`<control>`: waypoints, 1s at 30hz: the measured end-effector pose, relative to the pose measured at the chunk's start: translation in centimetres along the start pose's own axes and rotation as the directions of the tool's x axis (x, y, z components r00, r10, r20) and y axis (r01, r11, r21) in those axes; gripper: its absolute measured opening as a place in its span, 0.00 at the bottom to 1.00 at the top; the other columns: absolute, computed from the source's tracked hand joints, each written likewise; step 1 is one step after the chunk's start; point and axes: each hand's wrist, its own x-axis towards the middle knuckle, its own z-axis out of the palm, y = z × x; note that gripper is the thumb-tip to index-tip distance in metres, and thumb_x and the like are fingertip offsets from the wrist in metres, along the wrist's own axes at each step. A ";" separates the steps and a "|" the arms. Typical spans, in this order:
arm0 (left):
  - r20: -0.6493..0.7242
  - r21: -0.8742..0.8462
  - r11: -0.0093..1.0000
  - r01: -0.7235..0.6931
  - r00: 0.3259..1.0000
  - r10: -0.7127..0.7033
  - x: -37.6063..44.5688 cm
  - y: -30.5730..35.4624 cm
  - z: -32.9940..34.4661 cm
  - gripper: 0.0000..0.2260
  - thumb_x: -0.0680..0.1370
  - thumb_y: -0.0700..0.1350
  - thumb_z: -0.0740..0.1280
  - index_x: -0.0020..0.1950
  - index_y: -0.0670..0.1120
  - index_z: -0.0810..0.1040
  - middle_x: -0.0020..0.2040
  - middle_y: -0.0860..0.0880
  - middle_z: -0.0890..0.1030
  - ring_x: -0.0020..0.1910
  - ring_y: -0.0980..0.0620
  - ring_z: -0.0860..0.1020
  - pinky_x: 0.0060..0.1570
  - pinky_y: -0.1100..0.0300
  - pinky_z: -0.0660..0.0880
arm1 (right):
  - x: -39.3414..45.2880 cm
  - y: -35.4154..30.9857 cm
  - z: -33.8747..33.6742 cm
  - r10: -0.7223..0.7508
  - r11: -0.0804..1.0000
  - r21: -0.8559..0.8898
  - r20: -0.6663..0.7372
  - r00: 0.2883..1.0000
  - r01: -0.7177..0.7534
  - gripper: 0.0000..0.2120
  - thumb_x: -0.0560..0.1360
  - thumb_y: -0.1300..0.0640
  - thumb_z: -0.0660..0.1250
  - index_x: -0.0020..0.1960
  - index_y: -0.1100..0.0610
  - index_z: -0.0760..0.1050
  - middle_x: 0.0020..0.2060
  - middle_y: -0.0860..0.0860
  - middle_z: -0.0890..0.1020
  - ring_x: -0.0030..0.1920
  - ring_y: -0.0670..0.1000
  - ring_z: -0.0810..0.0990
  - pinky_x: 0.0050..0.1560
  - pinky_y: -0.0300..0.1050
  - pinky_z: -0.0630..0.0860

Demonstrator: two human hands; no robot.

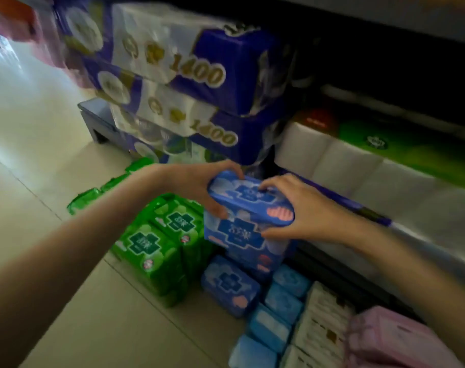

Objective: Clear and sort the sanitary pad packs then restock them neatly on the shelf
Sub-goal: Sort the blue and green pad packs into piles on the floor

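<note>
Gripping a soft, glossy blue plastic sanitary pad pack [250, 199] from both ends, the left hand [199, 185] curls its fingers over the far-left edge with the thumb on the near side, while the right hand [303, 212] clamps the right end, fingers [268, 185] arched on the printed top. The pack is a rounded, pillow-like rectangle with a dark blue cross-shaped label and a pink scalloped patch. It sits on top of a stack of matching blue packs [242, 240] standing on the pale tiled floor [40, 134]; whether it fully rests there or is lifted slightly is hard to tell through the blur. Just left of the stack stand shiny green film-wrapped pad packs [157, 248] with the same cross label, and more green packs trail away to the far left. Near and to the right lie lighter blue packs [276, 312], a white patterned pack [321, 317] and a crinkled pink pack [385, 341]. Far behind, bulky purple-and-white tissue bundles [178, 73] printed "1400" are piled, beside white paper rolls in clear wrap [358, 166] on the low shelf.
</note>
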 end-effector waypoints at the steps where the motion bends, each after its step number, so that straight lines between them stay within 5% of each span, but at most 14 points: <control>1: 0.046 0.039 0.999 0.019 0.999 -0.020 1.2 -0.7 2.5 0.31 0.66 0.47 0.78 0.62 0.57 0.65 0.60 0.49 0.74 0.56 0.51 0.76 0.54 0.57 0.76 | -0.9 1.3 2.1 0.025 1.000 -0.004 0.032 0.999 -0.025 0.34 0.64 0.42 0.75 0.66 0.46 0.65 0.58 0.44 0.66 0.60 0.45 0.70 0.59 0.41 0.68; 3: 0.129 0.118 0.989 0.090 0.986 -0.105 2.3 -2.2 7.4 0.33 0.65 0.50 0.78 0.62 0.60 0.62 0.60 0.49 0.73 0.57 0.48 0.75 0.58 0.48 0.73 | -2.9 3.1 6.6 0.076 0.996 0.036 0.111 0.991 -0.080 0.36 0.65 0.42 0.75 0.68 0.46 0.63 0.60 0.44 0.65 0.62 0.46 0.68 0.61 0.43 0.68; 9: 0.208 0.425 0.849 0.313 0.879 -0.428 -0.5 -7.5 17.0 0.50 0.67 0.51 0.76 0.76 0.55 0.43 0.71 0.41 0.63 0.69 0.43 0.66 0.66 0.51 0.65 | -5.1 3.5 19.4 0.002 0.968 0.244 0.250 0.968 -0.065 0.37 0.68 0.45 0.74 0.71 0.49 0.61 0.65 0.48 0.63 0.66 0.49 0.67 0.60 0.38 0.64; 13: 0.053 0.610 0.692 0.385 0.852 -0.520 -3.1 -10.2 20.7 0.47 0.71 0.52 0.73 0.77 0.51 0.42 0.71 0.40 0.58 0.68 0.41 0.65 0.66 0.53 0.65 | -5.0 2.5 25.6 -0.047 0.990 0.137 0.249 0.967 0.013 0.40 0.69 0.42 0.72 0.74 0.49 0.56 0.70 0.52 0.57 0.69 0.57 0.62 0.65 0.51 0.64; 16: -0.162 0.754 0.534 0.383 0.896 -0.414 -3.8 -10.9 24.0 0.44 0.69 0.56 0.73 0.77 0.51 0.51 0.72 0.39 0.60 0.67 0.40 0.65 0.62 0.51 0.69 | -5.3 2.8 27.8 -0.004 0.984 -0.172 0.201 0.980 0.040 0.39 0.73 0.42 0.67 0.76 0.52 0.51 0.74 0.56 0.52 0.71 0.60 0.55 0.69 0.55 0.56; 18: -0.217 0.804 0.475 0.358 0.920 -0.327 -3.3 -10.8 25.0 0.43 0.55 0.59 0.79 0.67 0.50 0.73 0.63 0.39 0.74 0.57 0.41 0.76 0.49 0.53 0.77 | -5.4 3.1 28.4 0.044 0.957 -0.291 0.232 0.972 0.026 0.38 0.74 0.41 0.66 0.75 0.54 0.53 0.74 0.58 0.53 0.72 0.60 0.53 0.69 0.57 0.53; 20: -0.182 0.821 0.473 0.319 0.932 -0.313 -2.4 -10.2 25.9 0.34 0.60 0.56 0.79 0.63 0.49 0.77 0.62 0.40 0.76 0.56 0.43 0.77 0.49 0.54 0.75 | -5.3 3.8 28.7 0.073 0.935 -0.351 0.342 0.937 0.055 0.36 0.74 0.43 0.65 0.75 0.53 0.54 0.73 0.58 0.53 0.73 0.60 0.51 0.69 0.60 0.53; 22: -0.151 0.782 0.497 0.375 0.889 -0.432 -1.1 -10.6 27.5 0.26 0.77 0.48 0.65 0.73 0.46 0.61 0.73 0.42 0.62 0.68 0.44 0.67 0.60 0.53 0.67 | -5.1 4.6 28.2 0.097 0.929 -0.363 0.441 0.892 0.078 0.35 0.76 0.47 0.65 0.76 0.50 0.52 0.74 0.57 0.52 0.73 0.60 0.49 0.69 0.62 0.51; 24: -0.096 0.726 0.537 0.429 0.837 -0.539 -0.3 -10.7 27.7 0.29 0.79 0.45 0.63 0.75 0.46 0.52 0.74 0.44 0.57 0.70 0.45 0.63 0.62 0.53 0.66 | -4.7 5.1 27.2 0.082 0.919 -0.377 0.471 0.879 0.116 0.30 0.77 0.52 0.63 0.76 0.50 0.55 0.74 0.57 0.53 0.73 0.60 0.49 0.69 0.62 0.52; 27: 0.070 0.699 0.619 0.359 0.827 -0.558 0.9 -9.5 25.3 0.30 0.76 0.48 0.67 0.75 0.47 0.57 0.71 0.45 0.62 0.67 0.44 0.68 0.60 0.52 0.70 | -4.5 5.5 24.7 0.043 0.924 -0.364 0.396 0.917 0.113 0.23 0.77 0.57 0.61 0.71 0.54 0.64 0.71 0.57 0.59 0.72 0.61 0.53 0.67 0.59 0.55; 30: 0.079 0.677 0.679 0.282 0.890 -0.449 2.9 -6.6 22.7 0.24 0.77 0.48 0.65 0.71 0.46 0.64 0.67 0.44 0.67 0.64 0.43 0.71 0.60 0.51 0.70 | -5.7 7.4 20.1 0.077 0.926 -0.376 0.292 0.953 0.041 0.23 0.77 0.55 0.60 0.71 0.53 0.63 0.72 0.55 0.58 0.71 0.58 0.54 0.67 0.55 0.55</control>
